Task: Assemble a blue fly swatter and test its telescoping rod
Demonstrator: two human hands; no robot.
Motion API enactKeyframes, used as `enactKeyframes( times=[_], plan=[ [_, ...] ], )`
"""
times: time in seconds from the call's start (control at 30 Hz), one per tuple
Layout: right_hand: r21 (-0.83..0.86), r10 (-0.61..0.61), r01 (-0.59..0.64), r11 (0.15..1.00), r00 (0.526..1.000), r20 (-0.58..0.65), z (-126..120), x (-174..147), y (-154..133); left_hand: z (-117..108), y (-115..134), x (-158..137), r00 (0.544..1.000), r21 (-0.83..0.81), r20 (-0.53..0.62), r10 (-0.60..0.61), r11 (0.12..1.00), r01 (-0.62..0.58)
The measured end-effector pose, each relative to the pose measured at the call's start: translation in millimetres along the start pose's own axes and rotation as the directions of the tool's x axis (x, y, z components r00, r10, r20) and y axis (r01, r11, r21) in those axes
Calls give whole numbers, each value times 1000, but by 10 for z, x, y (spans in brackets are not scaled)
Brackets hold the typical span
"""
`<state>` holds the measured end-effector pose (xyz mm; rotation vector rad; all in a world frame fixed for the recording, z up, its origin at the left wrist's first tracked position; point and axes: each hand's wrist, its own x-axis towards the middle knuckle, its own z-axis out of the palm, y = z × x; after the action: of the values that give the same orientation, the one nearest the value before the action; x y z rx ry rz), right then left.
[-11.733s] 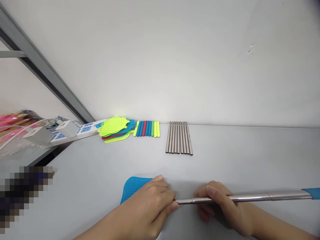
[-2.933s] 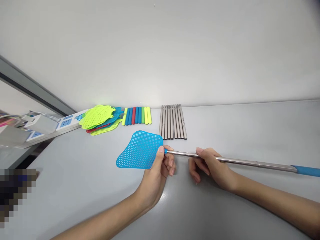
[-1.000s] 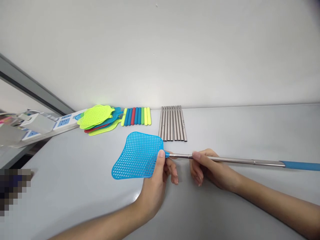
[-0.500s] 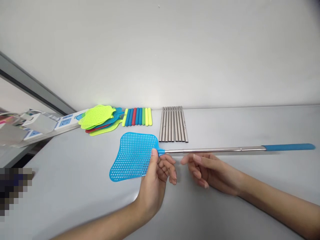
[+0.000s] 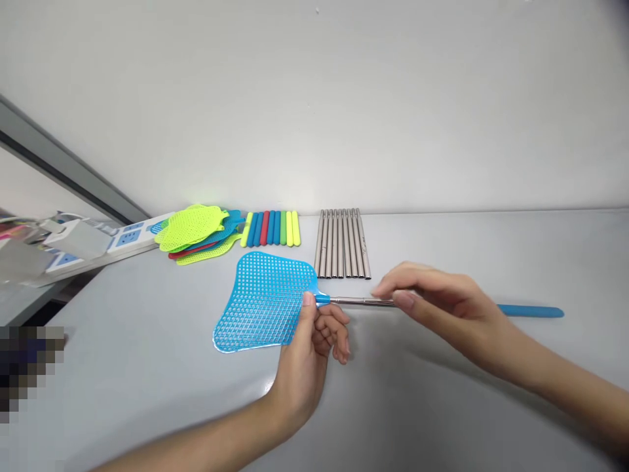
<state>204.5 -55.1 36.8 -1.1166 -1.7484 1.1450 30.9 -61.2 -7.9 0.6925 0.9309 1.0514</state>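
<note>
My left hand [image 5: 312, 357] pinches the neck of a blue fly swatter, thumb on top and the other fingers curled below. The swatter's perforated blue head [image 5: 265, 301] spreads to the left of that thumb. Its thin metal telescopic rod [image 5: 358, 301] runs rightward to a blue grip [image 5: 533, 311]. Over the rod curves my right hand [image 5: 452, 305], thumb and fingers around it. That hand hides part of the rod and the near end of the grip.
Behind lie a pile of yellow-green, blue and red swatter heads [image 5: 194, 229], a row of coloured grips [image 5: 270, 228] and a row of metal rods [image 5: 343, 244]. A white power strip [image 5: 132, 237] is at left. A wall [image 5: 314, 111] bounds the grey table [image 5: 147, 314].
My right hand has risen from below the rod and moved right, onto it. The blue grip has shifted left, so the swatter looks shorter. My left hand keeps its hold.
</note>
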Motion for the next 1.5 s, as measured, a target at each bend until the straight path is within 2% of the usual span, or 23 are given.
enactKeyframes(
  times=[0.07,0.1,0.2,0.3,0.4,0.53,0.7,0.83,0.9,0.97,1.13,1.2,1.33,1.5],
  plan=[
    [-200,-30,27,979,999,-15,-43,39,59,9,0,8,1000,9,-12,8,1000,-8],
    [-256,-6,8,967,1000,9,-52,54,101,13,1,9,1000,14,-14,11,1000,-11],
    [-328,88,-41,944,987,131,-51,76,206,18,2,0,1000,36,-9,24,999,-24],
    [-333,142,-73,940,972,187,-46,83,228,4,-3,-8,999,69,9,43,997,-43],
    [-280,193,-123,952,952,237,-44,87,205,-21,-14,7,998,78,64,22,997,-27],
    [-116,316,-294,949,877,361,-29,79,186,-33,-12,54,995,71,99,26,997,-33],
    [41,508,-566,823,767,393,-25,64,144,2,40,58,990,183,108,96,976,-114],
    [124,570,-670,732,702,426,-46,55,100,19,62,16,989,205,124,79,973,-103],
    [162,567,-701,694,672,477,-62,52,105,19,55,-8,989,216,129,77,971,-104],
    [193,555,-743,640,622,553,-82,56,130,20,42,-33,987,223,139,74,969,-104],
    [235,461,-887,397,414,785,-117,95,236,38,7,-95,982,201,174,75,973,-110],
    [244,385,-922,300,351,854,-118,107,279,48,-9,-119,980,181,182,81,977,-115],
    [244,256,-952,185,286,923,-101,112,328,53,-45,-169,978,178,194,81,977,-116],
    [196,175,-971,139,219,960,-63,119,326,30,-84,-241,974,212,223,33,974,-82]
  ],
)
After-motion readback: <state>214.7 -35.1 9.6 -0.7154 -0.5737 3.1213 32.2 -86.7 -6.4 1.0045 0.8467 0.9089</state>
